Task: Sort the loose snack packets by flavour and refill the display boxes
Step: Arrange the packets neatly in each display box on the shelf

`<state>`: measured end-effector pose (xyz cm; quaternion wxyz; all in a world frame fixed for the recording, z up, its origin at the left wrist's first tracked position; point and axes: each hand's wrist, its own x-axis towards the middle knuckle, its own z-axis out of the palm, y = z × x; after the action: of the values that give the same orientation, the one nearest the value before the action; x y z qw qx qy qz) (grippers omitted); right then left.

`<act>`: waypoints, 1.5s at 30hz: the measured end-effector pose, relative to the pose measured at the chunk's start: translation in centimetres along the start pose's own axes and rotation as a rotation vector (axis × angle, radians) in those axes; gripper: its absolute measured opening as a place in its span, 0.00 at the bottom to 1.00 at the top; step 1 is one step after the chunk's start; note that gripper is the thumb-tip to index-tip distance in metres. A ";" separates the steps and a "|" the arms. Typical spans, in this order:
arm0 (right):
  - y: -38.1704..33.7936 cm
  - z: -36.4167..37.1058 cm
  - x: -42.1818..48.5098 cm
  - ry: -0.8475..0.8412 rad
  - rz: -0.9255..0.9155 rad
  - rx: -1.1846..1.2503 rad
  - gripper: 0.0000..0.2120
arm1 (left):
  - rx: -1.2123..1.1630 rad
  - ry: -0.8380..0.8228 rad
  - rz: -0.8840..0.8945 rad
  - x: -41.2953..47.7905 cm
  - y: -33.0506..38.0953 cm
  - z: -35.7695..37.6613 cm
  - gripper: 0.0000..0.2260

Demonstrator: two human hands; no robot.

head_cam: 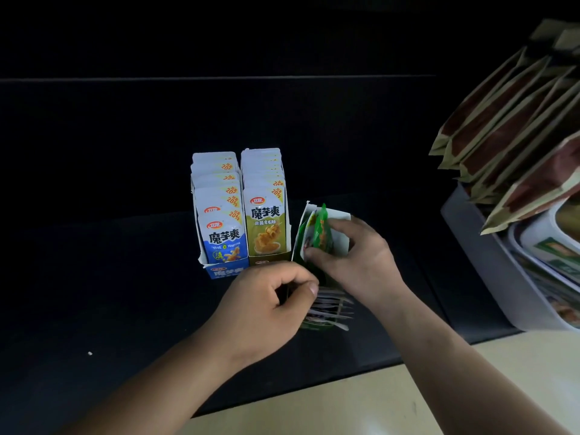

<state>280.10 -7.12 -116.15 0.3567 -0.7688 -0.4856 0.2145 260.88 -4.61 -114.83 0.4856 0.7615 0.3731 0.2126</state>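
While partly inside the third display box (340, 241), one green packet (321, 229), pinched upright in the right hand (361, 262), top seal poking above the white card wall. Fingers (342, 226) curled over the far face, thumb pressed on the near one, low down by the box mouth. Left hand (266, 304) just beside and nearer, low over the black tabletop (110, 293), fingers curled tight on a fanned stack of loose packets (329, 312) jutting out to its right, under the right wrist. Reserve pile for this box, by the look of it.

Light stuff, surely: thin glossy sachets, slick on the faces, floppy at the sealed edges, something soft inside. Best taken flat-face between thumb and forefinger near the middle, never by a corner. Prone to sliding off one another in a stack, so worth a firm pinch. Card box flimsy as well, likely to splay or tip under a hard shove; better eased in edge-first.

Left of it, blue display box (219, 272) and olive display box (262, 262), touching side by side, both packed full and upright. Far right, well apart, grey tray (489, 262) of leaning brown pouches (508, 130).
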 end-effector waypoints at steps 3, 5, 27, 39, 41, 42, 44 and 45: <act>0.2 0.2 0.2 0.031 0.009 0.007 0.05 | 0.019 -0.007 0.013 0.2 0.4 0.1 0.06; 0.8 0.2 -0.2 0.068 0.002 0.043 0.10 | 0.029 -0.013 0.010 0.2 0.3 0.1 0.07; -2.8 -4.6 -5.9 0.005 -0.219 0.285 0.30 | -0.518 0.013 -0.323 1.9 0.3 -2.0 0.07; -3.9 -5.9 -2.7 0.311 0.024 0.774 0.05 | -0.206 -0.077 -0.166 1.0 0.1 -0.7 0.08; -3.5 -5.8 -2.8 0.276 -0.017 0.741 0.06 | -0.127 -0.105 -0.125 0.6 -0.2 -0.6 0.07; -3.2 -5.4 -3.0 0.230 -0.010 0.731 0.07 | -0.099 -0.107 -0.103 0.5 -0.3 -0.5 0.06; -2.2 -4.1 -3.5 0.118 0.015 0.663 0.08 | -0.073 -0.092 -0.072 0.3 -0.4 -0.4 0.06; -1.6 -3.5 -3.8 0.062 0.024 0.618 0.09 | -0.076 -0.064 -0.063 0.2 -0.4 -0.4 0.07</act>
<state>279.83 -11.25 -112.70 0.5856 -0.6358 -0.3771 0.3326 260.61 -4.14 -115.04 0.5323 0.7366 0.3729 0.1869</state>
